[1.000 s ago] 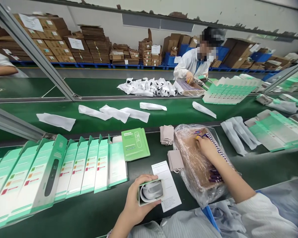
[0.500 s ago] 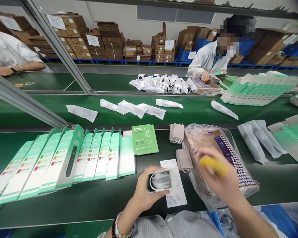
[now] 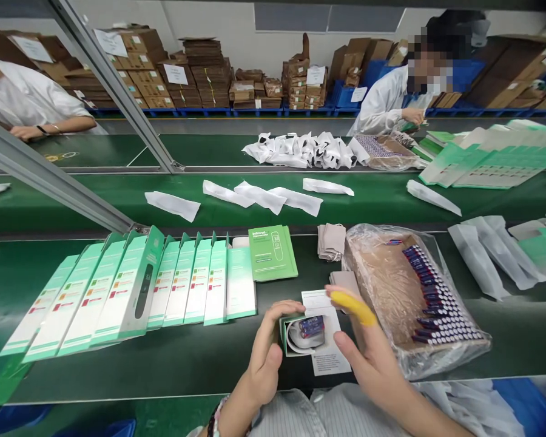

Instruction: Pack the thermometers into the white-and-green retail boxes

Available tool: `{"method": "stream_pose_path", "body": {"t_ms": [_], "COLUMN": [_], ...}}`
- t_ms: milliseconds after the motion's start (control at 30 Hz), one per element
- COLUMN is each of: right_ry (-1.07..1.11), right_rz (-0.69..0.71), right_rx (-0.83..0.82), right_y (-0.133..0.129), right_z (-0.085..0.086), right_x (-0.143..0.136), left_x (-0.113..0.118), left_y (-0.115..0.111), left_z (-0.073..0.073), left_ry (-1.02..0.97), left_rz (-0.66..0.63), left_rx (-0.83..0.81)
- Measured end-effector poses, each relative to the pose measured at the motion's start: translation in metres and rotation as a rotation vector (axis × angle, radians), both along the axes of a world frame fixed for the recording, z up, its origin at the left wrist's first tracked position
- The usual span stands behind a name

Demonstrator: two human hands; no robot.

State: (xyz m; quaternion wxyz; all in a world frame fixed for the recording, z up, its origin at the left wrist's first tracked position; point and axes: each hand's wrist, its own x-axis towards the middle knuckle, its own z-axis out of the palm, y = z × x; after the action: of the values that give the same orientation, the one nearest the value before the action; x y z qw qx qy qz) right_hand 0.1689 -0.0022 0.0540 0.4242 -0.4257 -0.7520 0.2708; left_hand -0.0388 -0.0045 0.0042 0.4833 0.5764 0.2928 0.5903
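Appearing newly inside the near, open green-and-white cardboard box (image 3: 285, 332), two dark-blue cylindrical batteries (image 3: 312, 326) are lying on pale-grey wrapping (image 3: 315, 341), adding to its contents. The right hand (image 3: 369, 346) is spreading wide, empty; the left hand (image 3: 266, 358) is loosely flanking the box, contact unclear.

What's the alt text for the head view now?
A person's left hand and right hand flank an open box, with batteries lying in its mouth. To its right is a carton of batteries, edged with clear plastic; to its left, a row of green-and-white boxes and green booklets.
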Motion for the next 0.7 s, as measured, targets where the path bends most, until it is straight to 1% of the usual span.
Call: {"method": "stream_pose_path", "body": {"t_ms": [33,67,133,167,233,300,367,433,500,567,633,700], "right_ry": [0.087,0.172,0.316,0.378,0.48,0.559,0.581,0.511,0.38,0.224,0.077,-0.04], "right_rz": [0.021,0.071,0.17,0.189,0.189,0.189,0.201,0.233,0.271,0.299,0.31,0.315], "right_rx": [-0.145,-0.274,-0.459,-0.509,-0.527,-0.493,-0.446,-0.371,-0.25,-0.083,0.096,0.23], "right_y": [0.0,0.001,0.004,0.004,0.006,0.007,0.008,0.011,0.015,0.017,0.018,0.018], "right_z": [-0.003,-0.006,-0.008,-0.008,-0.009,-0.011,-0.016,-0.021,-0.024,-0.023,-0.021,-0.019], "right_x": [-0.006,-0.013,-0.025,-0.03,-0.037,-0.038,-0.035,-0.027,-0.018,-0.01,-0.005,-0.003], "left_x": [0.0,0.0,0.004,0.006,0.011,0.012,0.008,0.0,-0.008,-0.014,-0.016,-0.016], "left_y": [-0.003,-0.005,-0.009,-0.01,-0.011,-0.009,-0.004,0.003,0.01,0.013,0.013,0.01], "left_z": [0.005,0.01,0.018,0.02,0.021,0.017,0.01,0.004,0.0,0.0,0.002,0.006], "left_ry": [-0.035,-0.057,-0.049,-0.024,0.031,0.059,0.088,0.191,0.307,0.364,0.366,0.372], "left_rz": [-0.03,-0.06,-0.092,-0.077,0.004,0.108,0.185,0.213,0.224,0.225,0.211,0.182], "left_rx": [-0.05,-0.086,-0.12,-0.116,-0.06,0.075,0.285,0.502,0.651,0.7,0.682,0.656]}}
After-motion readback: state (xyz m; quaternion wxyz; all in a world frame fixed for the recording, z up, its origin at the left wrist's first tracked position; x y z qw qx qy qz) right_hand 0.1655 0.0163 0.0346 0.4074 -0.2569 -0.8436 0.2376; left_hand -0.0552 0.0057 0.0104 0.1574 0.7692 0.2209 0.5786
